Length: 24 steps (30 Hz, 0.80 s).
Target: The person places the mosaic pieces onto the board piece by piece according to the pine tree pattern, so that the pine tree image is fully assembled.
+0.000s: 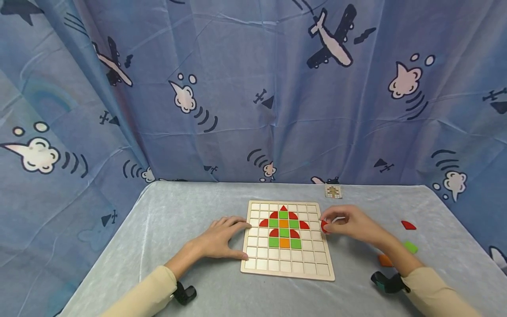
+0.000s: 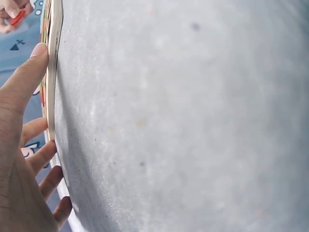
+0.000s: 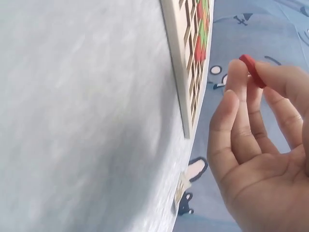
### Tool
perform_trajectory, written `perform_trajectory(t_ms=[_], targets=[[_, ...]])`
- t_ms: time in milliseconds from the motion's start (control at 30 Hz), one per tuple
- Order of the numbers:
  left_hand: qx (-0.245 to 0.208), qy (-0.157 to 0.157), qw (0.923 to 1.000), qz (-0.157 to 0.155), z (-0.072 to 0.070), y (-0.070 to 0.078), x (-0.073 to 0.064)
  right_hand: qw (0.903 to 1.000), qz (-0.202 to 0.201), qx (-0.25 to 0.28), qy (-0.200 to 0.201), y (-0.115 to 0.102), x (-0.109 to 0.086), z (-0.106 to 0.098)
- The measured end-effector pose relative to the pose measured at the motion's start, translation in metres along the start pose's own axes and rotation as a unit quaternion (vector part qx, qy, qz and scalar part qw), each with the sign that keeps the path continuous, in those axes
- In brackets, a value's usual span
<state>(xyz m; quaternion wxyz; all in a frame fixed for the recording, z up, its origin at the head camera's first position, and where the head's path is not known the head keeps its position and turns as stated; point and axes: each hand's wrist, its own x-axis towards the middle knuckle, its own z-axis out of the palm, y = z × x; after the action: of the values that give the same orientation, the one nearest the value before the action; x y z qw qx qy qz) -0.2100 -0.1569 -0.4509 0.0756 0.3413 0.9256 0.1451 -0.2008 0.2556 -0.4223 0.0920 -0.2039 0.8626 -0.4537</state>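
Observation:
A square wooden grid board (image 1: 273, 265) lies on the table, with red, green and orange tiles forming a tree shape in its middle cells. My left hand (image 1: 217, 239) rests at the board's left edge, thumb and fingertips touching the rim; the left wrist view shows its fingers spread along that side. At the board's right edge, my right hand (image 1: 352, 224) pinches a red tile (image 3: 253, 71) between thumb and fingertips. In the right wrist view the tile is held up off the table, apart from the board.
On the right of the table lie a loose red quarter-round tile (image 1: 408, 225), a green tile (image 1: 411, 247) and an orange tile (image 1: 385, 260) beside the right forearm. A small pattern card (image 1: 333, 191) sits at the back edge. A blue printed curtain (image 1: 237, 88) hangs behind.

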Motion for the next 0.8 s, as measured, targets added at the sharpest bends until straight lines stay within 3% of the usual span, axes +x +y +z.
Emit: perform_trajectory(t_ms=[167,633,800], targets=[[-0.005,0.003,1.0,0.002,0.0,-0.001,0.0,0.9997,-0.021,0.003,-0.015,-0.005,0.011,0.01],[-0.005,-0.004,1.0,-0.003,0.0,-0.002,0.001,0.9992,-0.031,0.003,-0.026,-0.018,0.038,0.037],[-0.004,-0.003,1.0,-0.002,0.001,-0.003,0.001,0.9974,-0.036,0.028,-0.056,-0.022,0.049,0.048]])
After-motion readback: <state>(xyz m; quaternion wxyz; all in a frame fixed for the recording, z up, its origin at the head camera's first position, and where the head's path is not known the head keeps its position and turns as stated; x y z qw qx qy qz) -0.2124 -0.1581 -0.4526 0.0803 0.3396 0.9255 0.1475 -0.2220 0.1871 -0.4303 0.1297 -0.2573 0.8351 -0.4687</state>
